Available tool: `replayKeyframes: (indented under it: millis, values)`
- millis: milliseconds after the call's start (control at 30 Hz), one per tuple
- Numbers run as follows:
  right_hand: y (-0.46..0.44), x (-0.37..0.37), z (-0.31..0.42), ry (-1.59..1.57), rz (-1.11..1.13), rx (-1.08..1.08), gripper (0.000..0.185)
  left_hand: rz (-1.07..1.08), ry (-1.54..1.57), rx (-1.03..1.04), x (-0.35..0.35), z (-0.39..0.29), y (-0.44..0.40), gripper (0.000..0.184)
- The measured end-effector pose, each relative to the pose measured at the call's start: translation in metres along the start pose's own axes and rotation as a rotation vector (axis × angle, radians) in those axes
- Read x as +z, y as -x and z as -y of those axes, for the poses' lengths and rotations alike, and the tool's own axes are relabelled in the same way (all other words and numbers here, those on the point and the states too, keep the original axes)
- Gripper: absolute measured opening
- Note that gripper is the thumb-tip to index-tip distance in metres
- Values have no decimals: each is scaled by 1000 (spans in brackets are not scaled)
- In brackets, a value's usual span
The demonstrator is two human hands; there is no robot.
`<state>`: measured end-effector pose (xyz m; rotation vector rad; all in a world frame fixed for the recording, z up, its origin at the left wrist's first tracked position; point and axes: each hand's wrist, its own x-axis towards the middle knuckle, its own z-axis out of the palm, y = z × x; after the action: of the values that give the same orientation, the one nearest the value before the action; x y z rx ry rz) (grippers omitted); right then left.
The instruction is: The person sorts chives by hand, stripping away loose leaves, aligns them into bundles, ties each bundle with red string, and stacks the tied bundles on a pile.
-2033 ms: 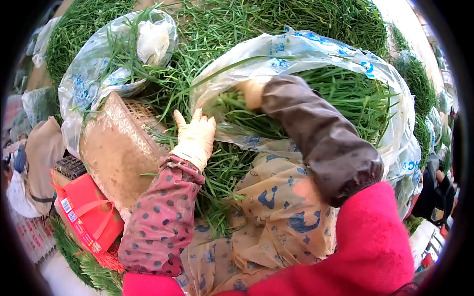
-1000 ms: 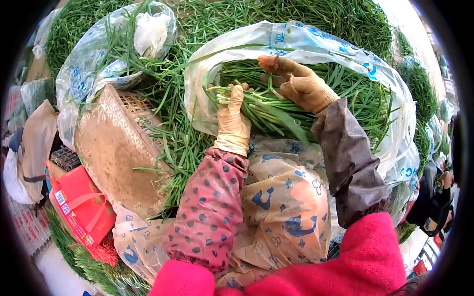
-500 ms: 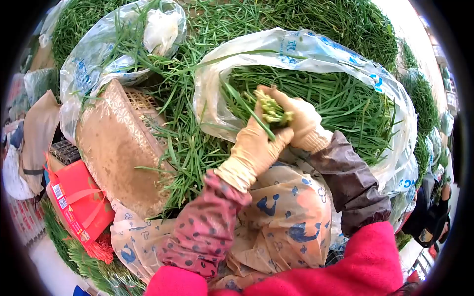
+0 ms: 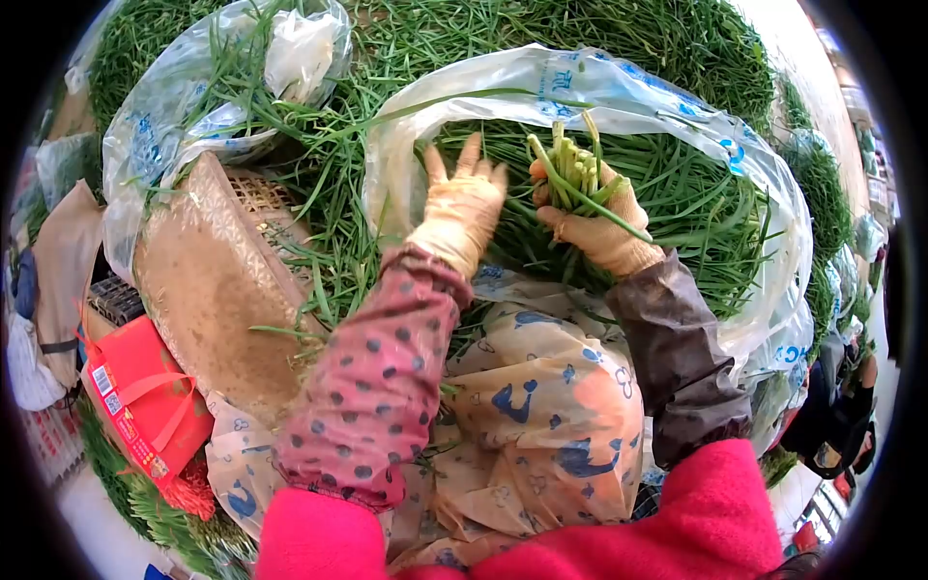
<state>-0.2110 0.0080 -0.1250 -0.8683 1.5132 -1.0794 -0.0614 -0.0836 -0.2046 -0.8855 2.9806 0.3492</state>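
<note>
My right hand [image 4: 604, 227], in a tan glove, is closed round a bunch of green stalks [image 4: 577, 172], their pale cut ends pointing up. My left hand [image 4: 462, 208], in a cream glove, has its fingers spread and holds nothing. It is over the left side of an open clear plastic bag [image 4: 391, 164] with blue print. Long green leaves [image 4: 686, 184] fill the bag, partly hidden behind my right hand. The two hands are apart.
A worn brown board [image 4: 217, 290] leans beside a woven basket [image 4: 263, 201] at the left. Below it is a red gift bag [image 4: 150, 396]. Another clear bag [image 4: 145, 130] lies at the upper left. Loose greens [image 4: 638, 39] spread across the back. A patterned plastic sheet [image 4: 532, 435] covers my lap.
The hands came together round the stalks and have now separated. My right hand has the bunch with its cut ends turned up; my left hand let go and moved left.
</note>
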Motion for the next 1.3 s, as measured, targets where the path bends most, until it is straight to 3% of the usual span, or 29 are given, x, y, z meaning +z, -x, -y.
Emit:
replayKeyframes:
  millis: [33, 100, 167, 233, 267, 300, 333, 400, 433, 500, 533, 567, 633, 667, 700, 767, 800, 833, 900, 1000, 1100, 1167, 1233, 1300]
  values:
    - [1, -1, -1, 1, -4, -1, 47, 274, -74, -33, -15, 3, -7, 34]
    - [4, 1, -4, 37, -31, 66, 56, 271, -72, -24, -27, 8, -8, 14]
    - [9, 3, 0, 229, 12, -128, 60, 305, -15, 30, -48, 11, 4, 15]
    - [4, 10, -12, 411, 32, -515, 55, 9, 197, 80, -40, 15, 24, 15]
    - [5, 14, -12, 534, 58, -516, 52, 218, 270, -25, -45, 11, 25, 10]
    - [9, 22, -6, 652, 87, -514, 50, 156, 722, -143, -30, 16, 34, 11]
    - [13, 31, 6, 673, 182, -285, 49, 52, 1176, -236, -27, 16, 41, 13]
    - [12, 33, 2, 590, 213, -427, 58, 80, 1728, -402, -33, 12, 56, 20]
    - [12, 36, 0, 553, 188, -524, 62, 75, 1725, -405, -36, 11, 59, 20]
    - [14, 34, 0, 615, 201, -446, 65, 11, 1532, -427, -40, 8, 66, 27]
    - [14, 32, 1, 680, 209, -364, 69, -108, 1815, -520, -37, 2, 67, 37]
    - [10, 29, -1, 710, 232, -267, 73, -110, 1815, -520, -36, -3, 68, 37]
    - [4, 30, 10, 736, 237, -162, 72, -377, 2049, -581, -37, -10, 69, 45]
    - [1, 28, 2, 694, 223, -251, 69, -491, 2127, -608, -29, -12, 69, 48]
    - [-1, 29, 2, 672, 207, -260, 65, -511, 2063, -596, -12, -9, 71, 57]
    - [-2, 26, 2, 338, 199, -309, 61, -466, 623, -243, 10, -10, 67, 72]
    - [5, 21, 21, 449, 182, -215, 59, -251, 731, -275, 6, -19, 65, 78]
    - [8, 14, 26, 348, 145, -275, 61, -33, 837, -301, 1, -31, 61, 83]
    - [18, 0, 42, 89, 98, -231, 67, 366, 220, -129, 30, -44, 53, 78]
    - [40, -35, 78, 156, -80, -181, 68, 421, 193, -150, 42, -54, 47, 68]
    - [54, -64, 124, 202, -231, -451, 63, 480, 169, -158, 37, -53, 41, 64]
    - [63, -85, 152, 208, -339, -522, 65, 525, 215, -149, 29, -49, 39, 66]
    - [78, -103, 187, 203, -403, -446, 68, 613, 356, -165, -5, -43, 37, 85]
    - [84, -111, 221, 216, -497, -481, 60, 505, 380, -146, -16, -38, 48, 93]
